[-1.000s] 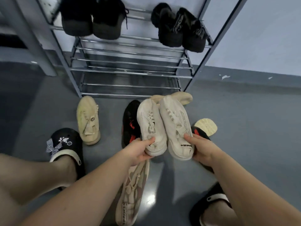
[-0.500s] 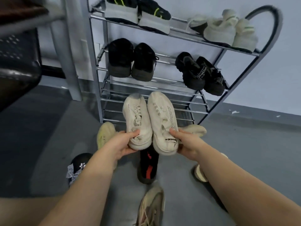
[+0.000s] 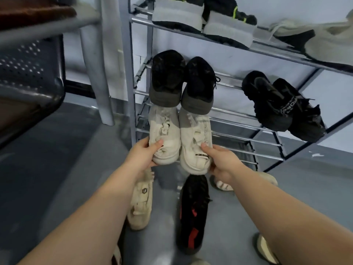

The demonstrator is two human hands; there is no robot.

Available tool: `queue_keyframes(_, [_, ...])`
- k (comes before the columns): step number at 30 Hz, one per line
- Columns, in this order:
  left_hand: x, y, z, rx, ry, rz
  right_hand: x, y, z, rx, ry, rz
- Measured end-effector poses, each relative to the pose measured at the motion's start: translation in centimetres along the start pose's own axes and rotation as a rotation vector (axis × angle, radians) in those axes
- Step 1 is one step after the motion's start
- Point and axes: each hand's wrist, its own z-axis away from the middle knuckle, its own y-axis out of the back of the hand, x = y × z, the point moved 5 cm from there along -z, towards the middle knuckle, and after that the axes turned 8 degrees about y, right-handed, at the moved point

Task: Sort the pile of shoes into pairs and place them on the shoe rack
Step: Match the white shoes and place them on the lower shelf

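- I see a glossy grey floor (image 3: 66, 159), smooth and faintly reflective.
- A pale blue-white painted wall (image 3: 286, 14) stands behind.
- On my left, a dark perforated metal seat (image 3: 28, 73) sits beside a grey metal post (image 3: 101, 73).

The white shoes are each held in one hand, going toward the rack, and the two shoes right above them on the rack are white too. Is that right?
Not quite. The head view shows the two shoes right above them are black, not white. The rest holds: the left hand grips one white shoe, the right hand grips the other white shoe, both at the rack.
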Motion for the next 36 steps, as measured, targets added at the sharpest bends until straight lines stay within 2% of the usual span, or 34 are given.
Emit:
queue_keyframes(5, [2.4, 0.5, -3.3, 0.111, -0.074, -0.085, -0.4, -0.9, -3.7, 0.074, 0.052, -0.057])
queue_keyframes(8, [3.4, 0.3, -4.9, 0.115, -0.091, -0.110, -0.2, -1.3, -6.0, 0.146, 0.071, -0.086])
queue_keyframes(14, [2.4, 1.1, -7.9, 0.201, -0.113, -0.149, 0.4, -1.7, -9.8, 0.273, 0.112, 0.012])
queue_keyframes(17, [1.6, 1.5, -8.7, 0.248, -0.145, -0.199, 0.5, -2.0, -10.9, 0.260, 0.123, 0.030])
queue_keyframes(21, [2.7, 0.8, -9.2, 0.228, -0.161, -0.219, -0.4, -2.7, -11.7, 0.244, 0.135, 0.091])
queue_keyframes(27, [4.6, 0.9, -10.3, 0.215, -0.032, -0.362, -0.8, -4.1, -12.7, 0.196, 0.064, 0.173])
queue_keyframes(32, [3.3, 0.8, -10.2, 0.177, 0.053, -0.439, -0.2, -4.1, -12.2, 0.105, 0.044, 0.313])
queue_keyframes(34, [3.1, 0.8, -10.1, 0.227, 0.022, -0.537, -0.5, -4.1, -11.8, 0.061, 0.066, 0.366])
queue_keyframes(36, [3.0, 0.6, -9.2, 0.363, -0.058, -0.632, -1.0, -4.0, -10.5, 0.011, 0.125, 0.528])
